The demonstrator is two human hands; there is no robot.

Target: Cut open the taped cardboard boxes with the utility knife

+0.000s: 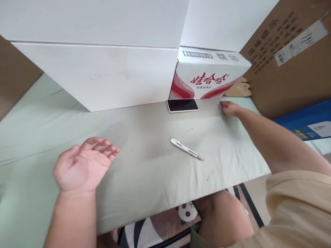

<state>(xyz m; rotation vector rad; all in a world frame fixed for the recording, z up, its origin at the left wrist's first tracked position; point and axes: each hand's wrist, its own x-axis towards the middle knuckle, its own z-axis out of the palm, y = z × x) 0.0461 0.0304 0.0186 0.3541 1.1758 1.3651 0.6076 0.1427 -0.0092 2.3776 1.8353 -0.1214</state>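
My left hand [84, 163] is raised over the left part of the covered table, palm up, with its fingers loosely bent and nothing in it. At the back right, my right hand [229, 108] is closed low at the cloth, near the front of a red and white water carton [207, 74]. What its fingers hold, if anything, is hidden. Between the hands lies a white utility knife [186, 149], its metal tip pointing to the lower right. A phone [182, 105] with a dark screen lies flat against the foot of the carton.
Large white boxes [103, 75] line the back. A brown cardboard box [287, 58] stands at the right, above a blue package [307, 120]. Folded brown paper or card [238, 88] sits beside the carton. A pale green cloth [144, 179] covers the table, with several dark scraps on it.
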